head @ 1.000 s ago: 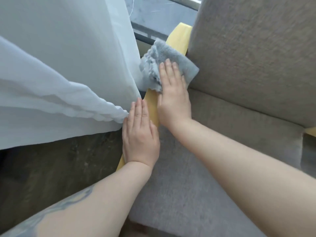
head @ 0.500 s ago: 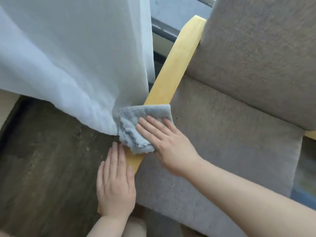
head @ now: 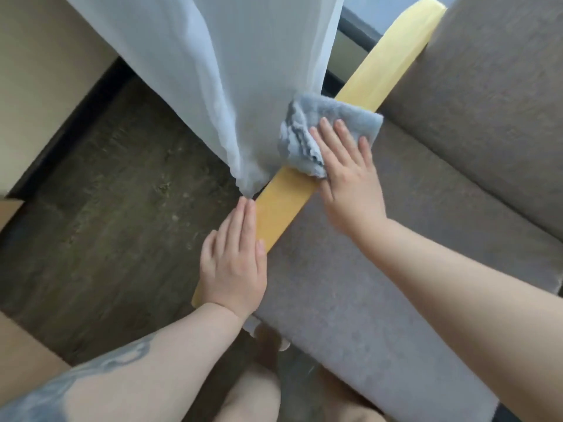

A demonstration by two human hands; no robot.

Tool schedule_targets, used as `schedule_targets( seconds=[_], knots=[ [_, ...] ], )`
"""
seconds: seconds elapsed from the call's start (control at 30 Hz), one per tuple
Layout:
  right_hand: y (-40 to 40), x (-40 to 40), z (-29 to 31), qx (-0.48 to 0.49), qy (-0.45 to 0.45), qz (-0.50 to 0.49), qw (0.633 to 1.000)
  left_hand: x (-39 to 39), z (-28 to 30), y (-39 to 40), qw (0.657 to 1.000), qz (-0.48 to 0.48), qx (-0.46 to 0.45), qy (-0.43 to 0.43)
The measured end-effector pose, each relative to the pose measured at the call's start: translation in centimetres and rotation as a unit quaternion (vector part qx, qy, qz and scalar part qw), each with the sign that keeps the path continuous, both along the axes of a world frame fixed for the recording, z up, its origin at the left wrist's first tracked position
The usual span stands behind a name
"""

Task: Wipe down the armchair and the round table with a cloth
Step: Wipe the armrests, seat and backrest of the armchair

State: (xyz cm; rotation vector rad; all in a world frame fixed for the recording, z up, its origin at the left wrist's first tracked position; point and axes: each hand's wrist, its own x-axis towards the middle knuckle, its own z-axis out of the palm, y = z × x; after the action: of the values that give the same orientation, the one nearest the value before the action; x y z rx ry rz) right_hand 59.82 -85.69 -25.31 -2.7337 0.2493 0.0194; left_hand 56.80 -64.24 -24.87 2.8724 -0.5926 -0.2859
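Head view: flat right hand (head: 350,181) presses cloth (head: 329,123) on wooden armrest (head: 283,205), left hand (head: 233,266) flat beside

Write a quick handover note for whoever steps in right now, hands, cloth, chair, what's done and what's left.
Right hand: flat, fingers straight, pressing the grey cloth onto the wooden armrest of the armchair, about midway along it.
Left hand: open, resting on the near end of the same armrest, beside the white curtain that hangs against the rail.
Done: cannot tell from this view which parts are already wiped.
Left: the stretch of armrest beyond the cloth up to the backrest, the part under the left hand, the rest of the armchair, then the round table, which is not in view.
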Motion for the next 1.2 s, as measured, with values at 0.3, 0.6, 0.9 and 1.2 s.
schedule_targets(
  seconds=[0.3,0.6,0.9,1.2],
  knots=[
    [2.6,-5.1,0.6,-0.051,0.029,0.156,0.986,-1.3,0.3,2.4,0.999,-0.009,-0.023,0.028],
    [10.3,-8.7,1.6,-0.019,0.048,0.259,0.965,-7.3,-0.2,5.3,0.992,0.099,-0.055,0.045],
    [10.8,-9.2,1.7,-0.027,0.077,0.243,0.967,-6.7,-0.2,3.5,0.96,0.22,-0.168,0.041],
    [12.9,-7.6,1.9,-0.037,0.082,0.187,0.978,-7.1,-0.6,2.8,0.97,0.233,-0.073,0.017]
  ],
)
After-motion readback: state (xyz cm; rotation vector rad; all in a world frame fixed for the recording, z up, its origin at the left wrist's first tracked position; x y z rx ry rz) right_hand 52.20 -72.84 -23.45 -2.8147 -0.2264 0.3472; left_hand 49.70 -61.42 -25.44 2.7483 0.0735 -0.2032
